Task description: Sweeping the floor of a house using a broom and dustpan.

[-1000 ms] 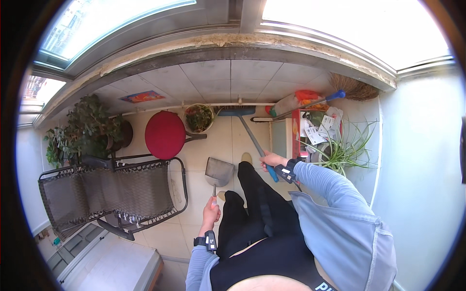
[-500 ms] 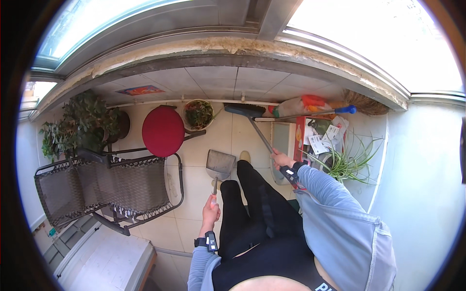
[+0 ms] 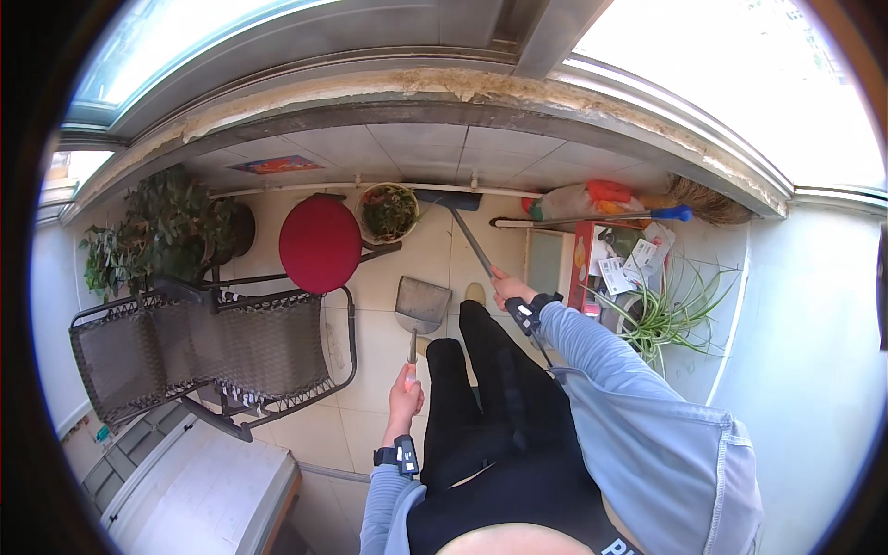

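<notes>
My left hand (image 3: 404,400) is closed round the handle of a grey dustpan (image 3: 423,304), whose pan lies on the tiled floor ahead of my feet. In my right hand (image 3: 511,286) is the grey stick of a broom (image 3: 473,242). The broom's dark head rests at the foot of the wall, just right of a potted plant (image 3: 388,212) in a pale pot, which hides part of its left end. Floor tiles separate the broom head from the dustpan.
A red round stool (image 3: 320,243) and a dark folding lounge chair (image 3: 208,342) stand on the left, beside a leafy plant (image 3: 157,227). On the right are a blue-tipped pole (image 3: 592,218), a red box (image 3: 582,264) and a spider plant (image 3: 661,319). A white cabinet (image 3: 199,490) is at lower left.
My right hand has moved left, and the broom head has slid left along the wall to the potted plant. The dustpan stays near my feet in my left hand. The view has shifted slightly.
</notes>
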### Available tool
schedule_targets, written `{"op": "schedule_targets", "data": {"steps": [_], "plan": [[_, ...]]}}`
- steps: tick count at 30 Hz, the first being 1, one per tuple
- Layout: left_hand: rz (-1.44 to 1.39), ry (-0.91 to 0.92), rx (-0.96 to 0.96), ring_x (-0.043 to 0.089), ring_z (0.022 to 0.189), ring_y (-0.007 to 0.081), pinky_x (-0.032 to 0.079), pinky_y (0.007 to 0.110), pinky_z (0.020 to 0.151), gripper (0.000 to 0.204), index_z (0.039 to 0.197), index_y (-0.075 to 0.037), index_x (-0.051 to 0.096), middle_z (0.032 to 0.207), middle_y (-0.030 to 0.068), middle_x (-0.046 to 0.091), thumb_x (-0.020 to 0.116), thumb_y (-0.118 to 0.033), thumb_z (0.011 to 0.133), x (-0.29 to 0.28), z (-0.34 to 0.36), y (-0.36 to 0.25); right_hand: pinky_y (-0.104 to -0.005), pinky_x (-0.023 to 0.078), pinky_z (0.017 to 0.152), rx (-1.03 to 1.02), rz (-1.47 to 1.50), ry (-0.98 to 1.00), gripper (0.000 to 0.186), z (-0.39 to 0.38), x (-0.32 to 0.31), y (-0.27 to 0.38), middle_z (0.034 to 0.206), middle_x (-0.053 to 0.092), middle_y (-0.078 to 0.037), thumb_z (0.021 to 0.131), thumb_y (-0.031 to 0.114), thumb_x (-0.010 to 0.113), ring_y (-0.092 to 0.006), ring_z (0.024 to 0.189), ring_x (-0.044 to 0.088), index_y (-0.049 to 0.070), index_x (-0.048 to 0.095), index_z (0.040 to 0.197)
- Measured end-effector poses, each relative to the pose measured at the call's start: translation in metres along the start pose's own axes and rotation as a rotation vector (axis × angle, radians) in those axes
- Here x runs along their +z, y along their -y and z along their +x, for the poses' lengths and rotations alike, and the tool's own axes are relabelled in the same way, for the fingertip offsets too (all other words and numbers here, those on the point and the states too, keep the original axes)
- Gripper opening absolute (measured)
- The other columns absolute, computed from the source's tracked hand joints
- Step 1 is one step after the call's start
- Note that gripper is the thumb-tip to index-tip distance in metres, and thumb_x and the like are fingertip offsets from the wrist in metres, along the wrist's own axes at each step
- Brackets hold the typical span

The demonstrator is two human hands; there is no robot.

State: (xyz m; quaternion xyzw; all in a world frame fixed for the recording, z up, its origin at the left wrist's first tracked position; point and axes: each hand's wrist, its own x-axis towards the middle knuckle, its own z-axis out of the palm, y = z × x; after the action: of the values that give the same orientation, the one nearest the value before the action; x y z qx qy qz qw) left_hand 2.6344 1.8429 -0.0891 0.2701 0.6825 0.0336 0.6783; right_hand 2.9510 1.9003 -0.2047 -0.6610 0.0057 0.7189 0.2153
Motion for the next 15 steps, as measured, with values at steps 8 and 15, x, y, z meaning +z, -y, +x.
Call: {"op": "schedule_targets", "data": {"steps": [8,15], "plan": [[0.025,-0.014,-0.032,0.035,0.034,0.0082,0.026,0.021,0.03,0.054,0.129,-0.015,0.027,0.049,0.0008,0.041,0.04,-0.003,0.078,-0.004,0.001,-0.006,-0.0241,0.031,0.031,0.113,0.25,0.054,0.048,-0.08,-0.001,-0.021,0.043,0.032,-0.001,0.088,0.018,0.033,-0.0105,0.035,0.035,0.027,0.016,0.132],[-0.02,-0.016,-0.012,0.034,0.034,0.0081,0.025,0.021,0.03,0.053,0.129,-0.015,0.027,0.05,0.0007,0.041,0.041,-0.005,0.08,-0.007,-0.004,0.003,-0.0265,0.029,0.032,-0.073,-0.011,-0.029,0.049,-0.026,-0.009,-0.011,0.047,0.038,-0.003,0.088,0.018,0.035,-0.0126,0.035,0.036,0.026,0.016,0.132]]}}
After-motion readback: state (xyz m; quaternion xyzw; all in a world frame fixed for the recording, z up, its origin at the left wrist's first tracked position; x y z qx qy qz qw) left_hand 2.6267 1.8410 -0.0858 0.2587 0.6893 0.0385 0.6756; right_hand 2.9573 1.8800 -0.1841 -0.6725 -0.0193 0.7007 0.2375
